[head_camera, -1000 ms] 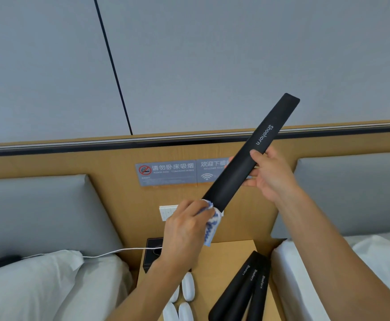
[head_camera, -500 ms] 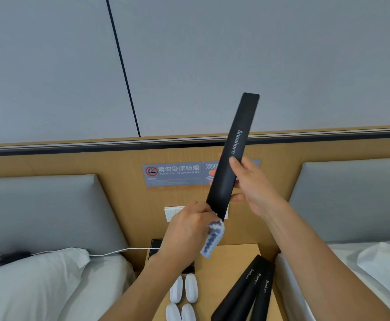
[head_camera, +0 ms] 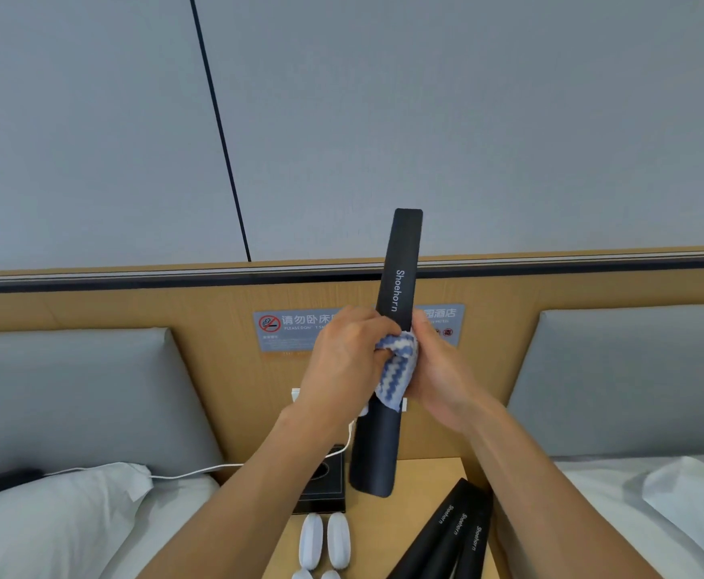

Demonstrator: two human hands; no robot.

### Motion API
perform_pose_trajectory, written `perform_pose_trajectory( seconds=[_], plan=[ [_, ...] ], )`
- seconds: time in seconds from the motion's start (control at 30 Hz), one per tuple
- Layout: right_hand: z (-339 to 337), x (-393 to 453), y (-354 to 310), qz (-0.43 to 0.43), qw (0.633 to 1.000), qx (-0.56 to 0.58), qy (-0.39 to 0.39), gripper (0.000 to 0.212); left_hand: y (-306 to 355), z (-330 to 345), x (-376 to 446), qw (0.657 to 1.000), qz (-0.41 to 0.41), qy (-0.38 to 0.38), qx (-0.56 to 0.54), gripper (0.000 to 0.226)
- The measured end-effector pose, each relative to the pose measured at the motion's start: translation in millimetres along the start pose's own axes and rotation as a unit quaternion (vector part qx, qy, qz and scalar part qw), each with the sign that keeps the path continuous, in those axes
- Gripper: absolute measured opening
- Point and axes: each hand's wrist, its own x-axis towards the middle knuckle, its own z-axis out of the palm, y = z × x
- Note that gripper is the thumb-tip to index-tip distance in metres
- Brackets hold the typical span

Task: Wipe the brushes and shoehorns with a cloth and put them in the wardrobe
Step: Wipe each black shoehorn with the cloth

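I see L hand (head_camera: pixel 344 361) gripping cloth (head_camera: pixel 398 371) round upright shoehorn (head_camera: pixel 396 311) mid-air; R hand (head_camera: pixel 446 369) grips its edge, well above nightstand (head_camera: pixel 387 532).

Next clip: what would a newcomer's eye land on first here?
The black shoehorn held nearly upright at centre frame, its white lettering plain against the grey wall. Around its middle the left hand presses a blue and white cloth, while the right hand grips it from the other side. Below, three more shoehorns lie on the wooden nightstand beside white brushes.
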Motion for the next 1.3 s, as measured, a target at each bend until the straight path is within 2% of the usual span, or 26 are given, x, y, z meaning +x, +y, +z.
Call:
perform_pose_trajectory(
  seconds=[0.07, 0.17, 0.27, 0.4, 0.5, 0.7, 0.9, 1.07, 1.2, 1.3],
  plan=[
    [3.8, 0.1, -0.7, -0.009, 1.000, 0.009, 0.008, 0.064, 2.8, 1.4, 2.0, 1.000, 0.007, 0.001, 0.005, 0.022],
    [7.7, 4.0, 2.3, -0.042, 0.995, -0.055, 0.074, 0.069, 8.7, 4.9, 8.2, 1.000, 0.007, 0.018, 0.014, 0.018],
    [6.0, 11.2, 1.6, -0.058, 0.989, -0.082, 0.108, 0.066, 11.4, 4.3, 14.0, 1.000, -0.011, 0.020, 0.007, 0.016],
    [6.7, 17.3, 0.2, -0.036, 0.990, -0.092, 0.105, 0.073, 9.3, -8.1, 25.7, 0.999, -0.031, 0.038, 0.015, 0.017],
    [6.1, 14.4, 7.9, -0.041, 0.993, -0.092, 0.064, 0.082, 7.0, -22.7, 45.5, 0.996, -0.052, 0.059, 0.029, 0.020],
    [6.6, 14.1, 8.3, -0.015, 0.994, -0.095, 0.043, 0.080, -0.1, -52.5, 81.5, 0.994, -0.047, 0.083, 0.054, 0.017],
    [11.2, 9.3, 6.8, -0.005, 0.994, -0.108, 0.019, 0.064, -11.9, -73.7, 123.1, 0.985, -0.065, 0.103, 0.119, 0.021],
    [18.5, 9.4, -3.6, 0.008, 0.996, -0.086, 0.027, 0.070, -8.8, -66.4, 128.3, 0.980, -0.038, 0.139, 0.137, 0.024],
    [19.2, 10.8, -14.1, 0.044, 0.998, -0.035, 0.042, 0.072, -0.6, -42.7, 103.9, 0.986, -0.006, 0.113, 0.121, 0.027],
    [12.9, 13.0, -19.0, 0.003, 0.998, -0.005, 0.062, 0.067, 7.3, -20.8, 74.5, 0.993, 0.031, 0.050, 0.103, 0.025]
  ],
)
